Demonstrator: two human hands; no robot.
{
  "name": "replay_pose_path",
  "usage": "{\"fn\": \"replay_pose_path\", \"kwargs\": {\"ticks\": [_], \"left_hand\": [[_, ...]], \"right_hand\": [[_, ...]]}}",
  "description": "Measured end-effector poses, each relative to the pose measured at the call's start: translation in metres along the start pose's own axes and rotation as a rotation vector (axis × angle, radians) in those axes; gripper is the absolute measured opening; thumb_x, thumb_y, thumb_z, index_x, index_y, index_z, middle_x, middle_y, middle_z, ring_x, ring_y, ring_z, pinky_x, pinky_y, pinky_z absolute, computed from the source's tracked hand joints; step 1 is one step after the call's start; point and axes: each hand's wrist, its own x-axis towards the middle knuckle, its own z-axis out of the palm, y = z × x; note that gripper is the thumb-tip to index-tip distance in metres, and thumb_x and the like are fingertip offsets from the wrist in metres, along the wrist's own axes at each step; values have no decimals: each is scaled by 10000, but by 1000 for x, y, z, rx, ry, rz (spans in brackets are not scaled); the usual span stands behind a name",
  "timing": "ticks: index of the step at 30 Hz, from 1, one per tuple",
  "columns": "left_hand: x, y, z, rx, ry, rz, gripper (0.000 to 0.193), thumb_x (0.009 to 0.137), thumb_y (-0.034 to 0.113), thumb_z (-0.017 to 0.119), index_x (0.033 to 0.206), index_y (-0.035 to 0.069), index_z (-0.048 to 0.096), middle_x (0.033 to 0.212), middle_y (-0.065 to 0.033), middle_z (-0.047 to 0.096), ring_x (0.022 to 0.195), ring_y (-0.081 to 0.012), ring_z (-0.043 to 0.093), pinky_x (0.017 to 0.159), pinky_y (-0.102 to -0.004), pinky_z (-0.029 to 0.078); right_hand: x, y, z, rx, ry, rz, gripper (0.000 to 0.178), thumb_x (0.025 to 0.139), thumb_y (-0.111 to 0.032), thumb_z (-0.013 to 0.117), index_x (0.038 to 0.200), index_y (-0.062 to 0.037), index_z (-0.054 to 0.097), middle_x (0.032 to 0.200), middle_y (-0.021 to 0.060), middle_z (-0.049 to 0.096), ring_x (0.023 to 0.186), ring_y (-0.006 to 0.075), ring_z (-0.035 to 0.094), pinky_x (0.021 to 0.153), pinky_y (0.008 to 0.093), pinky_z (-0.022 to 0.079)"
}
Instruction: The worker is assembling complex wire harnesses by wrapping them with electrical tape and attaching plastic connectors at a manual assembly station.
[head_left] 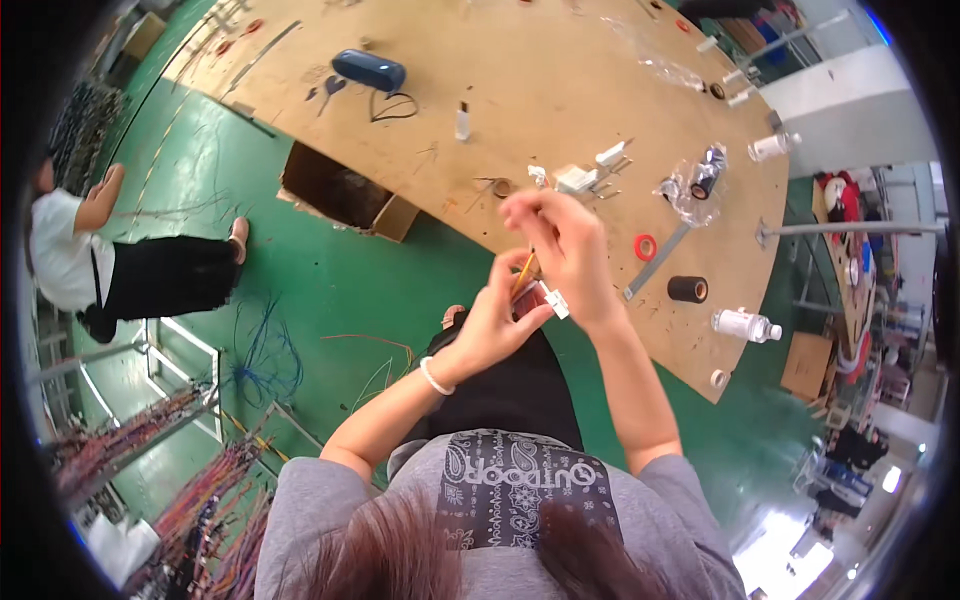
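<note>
Both my hands are raised in front of my chest, just short of the wooden table's (560, 90) near edge. My left hand (492, 325) grips a small red and white connector block (540, 298) from below. Above it, my right hand (560, 245) pinches a thin orange wire (524, 270) that runs down to the block. The two hands touch around the block, which is partly hidden by my fingers.
On the table lie white connectors (580, 178), a red tape ring (646, 246), a black tape roll (687, 289), a white bottle (745, 324), a dark blue case (369, 69) and scissors (329, 90). An open cardboard box (345, 192) sits on the green floor. A person (110, 265) sits at left; wire bundles (180, 500) hang lower left.
</note>
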Motion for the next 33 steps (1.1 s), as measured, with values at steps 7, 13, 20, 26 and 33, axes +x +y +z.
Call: {"fn": "replay_pose_path", "kwargs": {"ticks": [7, 13, 20, 26, 33], "left_hand": [[81, 3, 3, -180, -37, -264, 499, 828, -26, 681, 1243, 57, 417, 969, -65, 631, 927, -127, 619, 811, -249, 499], [112, -31, 42, -309, 134, -195, 291, 861, -80, 586, 1083, 47, 445, 907, -39, 593, 819, -95, 586, 721, -224, 489], [146, -46, 63, 49, 190, -312, 219, 887, -51, 597, 975, 48, 423, 884, -12, 532, 786, -65, 523, 706, -218, 455], [165, -58, 54, 167, 106, -333, 252, 866, -28, 643, 944, 60, 420, 857, -8, 513, 777, -63, 514, 687, -215, 437], [184, -39, 34, -252, 172, -248, 229, 830, -30, 634, 946, 71, 463, 873, -77, 591, 828, -166, 643, 634, -230, 468]], "right_hand": [[-58, 43, -52, 826, 438, 468, 228, 991, -160, 551, 1185, -51, 500, 956, 123, 648, 813, 188, 665, 755, 318, 549], [-8, 107, -126, 692, 541, 499, 246, 1029, -258, 458, 1150, -47, 501, 956, 124, 656, 717, 147, 614, 529, 273, 509], [5, 126, -139, 1179, 271, 542, 538, 987, -444, 466, 1259, 18, 510, 1077, 138, 637, 1000, 200, 605, 708, 308, 542], [3, 133, -127, 925, 276, 639, 185, 998, -140, 527, 1099, 6, 580, 905, 96, 656, 844, 195, 670, 695, 294, 577], [39, 187, -165, 543, 536, 542, 127, 1013, -104, 486, 1051, -23, 576, 784, 30, 576, 700, 80, 578, 530, 191, 463]]}}
